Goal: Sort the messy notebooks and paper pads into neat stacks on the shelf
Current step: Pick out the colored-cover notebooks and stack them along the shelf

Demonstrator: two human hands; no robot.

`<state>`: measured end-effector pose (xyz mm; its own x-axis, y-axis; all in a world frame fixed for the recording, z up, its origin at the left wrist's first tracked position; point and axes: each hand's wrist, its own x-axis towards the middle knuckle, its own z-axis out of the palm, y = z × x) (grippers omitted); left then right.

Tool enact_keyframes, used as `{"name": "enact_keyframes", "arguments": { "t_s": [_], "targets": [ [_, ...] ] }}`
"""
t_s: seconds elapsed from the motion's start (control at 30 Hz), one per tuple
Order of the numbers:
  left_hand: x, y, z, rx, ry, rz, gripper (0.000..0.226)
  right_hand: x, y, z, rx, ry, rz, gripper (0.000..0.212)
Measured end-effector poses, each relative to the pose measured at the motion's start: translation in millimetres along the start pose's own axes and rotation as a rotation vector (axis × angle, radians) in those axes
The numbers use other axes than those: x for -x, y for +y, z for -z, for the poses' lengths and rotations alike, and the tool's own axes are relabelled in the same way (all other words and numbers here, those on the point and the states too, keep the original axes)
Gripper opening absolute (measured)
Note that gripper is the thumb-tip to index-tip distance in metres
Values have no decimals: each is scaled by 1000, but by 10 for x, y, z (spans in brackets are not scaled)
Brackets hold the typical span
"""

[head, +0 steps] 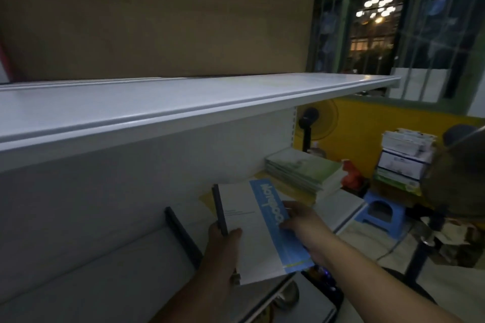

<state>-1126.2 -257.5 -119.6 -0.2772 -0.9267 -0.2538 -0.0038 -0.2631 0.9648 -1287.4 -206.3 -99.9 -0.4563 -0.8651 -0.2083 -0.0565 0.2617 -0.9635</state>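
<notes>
Under the white upper shelf [183,110], dim light blurring detail, white-and-blue notebook [262,231] held over the lower shelf [338,207], left hand [223,246] gripping its dark spine, right hand [301,217] pinching the blue edge, green notebook stack [301,168] behind, its covers hard to read

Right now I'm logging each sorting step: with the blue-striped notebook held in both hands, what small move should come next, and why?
Probably ease the notebook forward and lay it flat on the shelf near the green stack: both the left hand and right hand grip it, clear of the board.
</notes>
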Motion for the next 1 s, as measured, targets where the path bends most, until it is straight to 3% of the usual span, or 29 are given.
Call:
{"name": "enact_keyframes", "arguments": {
  "t_s": [0.13,0.3,0.4,0.43,0.53,0.6,0.67,0.73,1.0],
  "targets": [
    [-258,117,-413,3,-8,28,43,-522,-147,393,248,-72,19,46],
    [-638,218,-885,3,60,113,81,-1068,-207,681,512,-126,159,46],
    [-769,266,-1077,-25,120,158,71,-1315,-184,694,640,-149,235,48],
    [-847,252,-1124,-19,135,183,71,-1388,-149,678,690,-152,248,45],
    [-971,265,-1218,-30,187,254,61,-1499,-57,618,866,-157,209,5],
    [-1007,256,-1248,-28,219,263,60,-1518,-18,546,894,-160,185,15],
    [-1065,185,-1243,-13,229,291,61,-1547,22,473,910,-149,175,43],
    [-1096,161,-1230,23,245,290,58,-1558,40,413,964,-128,156,58],
    [-1139,164,-1228,21,243,284,53,-1672,13,385,842,-161,135,72]
  ]
}}
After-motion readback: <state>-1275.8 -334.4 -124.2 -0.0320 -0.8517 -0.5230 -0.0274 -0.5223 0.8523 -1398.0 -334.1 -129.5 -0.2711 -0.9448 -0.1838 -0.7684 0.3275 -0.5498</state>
